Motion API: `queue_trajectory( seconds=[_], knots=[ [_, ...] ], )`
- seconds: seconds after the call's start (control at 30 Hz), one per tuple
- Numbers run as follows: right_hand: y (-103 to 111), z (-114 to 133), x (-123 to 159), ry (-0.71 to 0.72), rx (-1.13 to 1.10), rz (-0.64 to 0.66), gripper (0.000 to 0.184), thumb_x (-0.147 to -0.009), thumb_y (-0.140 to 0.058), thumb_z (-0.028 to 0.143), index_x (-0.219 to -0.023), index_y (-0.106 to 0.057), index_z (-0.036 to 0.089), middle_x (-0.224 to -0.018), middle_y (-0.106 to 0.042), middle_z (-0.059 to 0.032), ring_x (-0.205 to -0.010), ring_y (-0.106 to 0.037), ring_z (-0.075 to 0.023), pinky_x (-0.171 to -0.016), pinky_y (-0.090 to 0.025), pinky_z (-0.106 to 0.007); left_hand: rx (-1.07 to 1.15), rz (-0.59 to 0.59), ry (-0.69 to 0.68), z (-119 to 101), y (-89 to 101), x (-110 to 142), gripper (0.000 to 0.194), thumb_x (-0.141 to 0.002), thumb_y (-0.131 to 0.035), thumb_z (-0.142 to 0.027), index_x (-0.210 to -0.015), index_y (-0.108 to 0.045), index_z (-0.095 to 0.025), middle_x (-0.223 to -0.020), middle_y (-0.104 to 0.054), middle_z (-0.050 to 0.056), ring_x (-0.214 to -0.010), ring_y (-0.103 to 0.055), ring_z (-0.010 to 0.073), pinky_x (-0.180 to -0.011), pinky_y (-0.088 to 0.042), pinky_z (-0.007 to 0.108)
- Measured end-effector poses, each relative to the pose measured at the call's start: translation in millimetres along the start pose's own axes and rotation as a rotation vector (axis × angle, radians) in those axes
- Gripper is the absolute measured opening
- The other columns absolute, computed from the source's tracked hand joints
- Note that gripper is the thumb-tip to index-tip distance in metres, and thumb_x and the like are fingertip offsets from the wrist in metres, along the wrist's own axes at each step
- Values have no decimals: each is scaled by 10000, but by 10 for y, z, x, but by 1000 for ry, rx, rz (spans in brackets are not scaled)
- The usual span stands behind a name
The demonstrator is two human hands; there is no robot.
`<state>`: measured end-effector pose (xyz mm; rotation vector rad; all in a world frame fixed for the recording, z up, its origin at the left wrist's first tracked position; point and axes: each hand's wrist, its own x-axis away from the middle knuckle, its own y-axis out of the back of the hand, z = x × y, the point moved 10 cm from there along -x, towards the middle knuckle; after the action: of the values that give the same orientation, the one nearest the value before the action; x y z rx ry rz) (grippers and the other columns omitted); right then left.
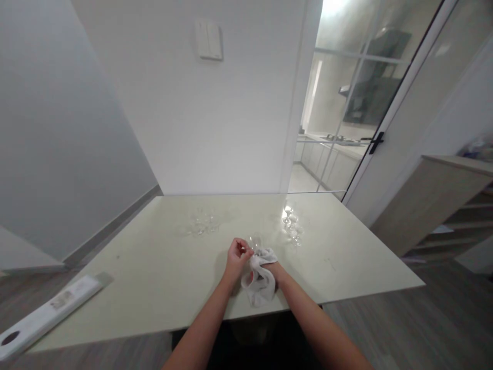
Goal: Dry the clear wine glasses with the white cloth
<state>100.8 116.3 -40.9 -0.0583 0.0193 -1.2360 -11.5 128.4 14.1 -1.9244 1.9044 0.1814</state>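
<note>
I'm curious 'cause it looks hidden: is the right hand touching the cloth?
Touching: the head view shows the cloth wrapped around the right hand.

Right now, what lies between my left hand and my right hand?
White cloth and clear glassware, between your left hand and right hand in the head view.

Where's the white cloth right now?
The white cloth is near the table's front edge in the head view, around the right hand, beside the left hand.
</note>
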Motion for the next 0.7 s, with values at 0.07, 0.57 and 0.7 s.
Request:
queue_trajectory(
  seconds=[0.07,0.57,0.7],
  knots=[
    [-30,34,-8,13,88,30,196,-631,-710,365,-624,-605,200,-642,-568,16,-640,-517,-151,-690,-457,-313,33,-20,31,10,9,-9,340,-660,-742,-330,-800,-465,-190,-715,-491,-36,-662,-489,106,-624,-395,217],
    [-115,141,-79,210,475,128,50,-701,-610,263,-695,-640,223,-838,-662,-19,-827,-562,-204,-893,-403,-347,117,59,269,238,-95,63,436,-665,-732,-351,-1025,-547,-189,-971,-668,63,-845,-635,184,-773,-478,304],
    [-130,157,-82,226,509,124,16,-667,-641,230,-681,-640,223,-847,-665,-19,-883,-553,-214,-934,-373,-348,195,130,294,214,-178,79,467,-734,-661,-409,-1116,-538,-171,-1034,-668,115,-912,-640,226,-813,-483,356]
  ],
)
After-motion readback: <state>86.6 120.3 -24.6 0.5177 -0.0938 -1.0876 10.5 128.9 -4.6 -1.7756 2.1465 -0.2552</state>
